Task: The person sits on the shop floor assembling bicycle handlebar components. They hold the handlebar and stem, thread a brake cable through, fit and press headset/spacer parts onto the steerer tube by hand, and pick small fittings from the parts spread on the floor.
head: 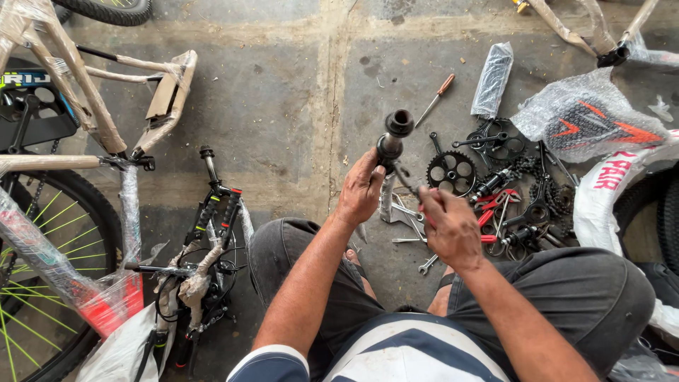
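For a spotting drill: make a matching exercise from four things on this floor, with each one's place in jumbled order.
1 screwdriver
2 chainring
3 handlebar
4 stem

a in the left hand
b floor, far side, beside a wrapped tube
c left of the knees, by the wheel
d floor, just right of the hands

Pairs: 1-b, 2-d, 3-c, 4-a

Bicycle workshop: scattered sprockets [453,172], tools [436,99]
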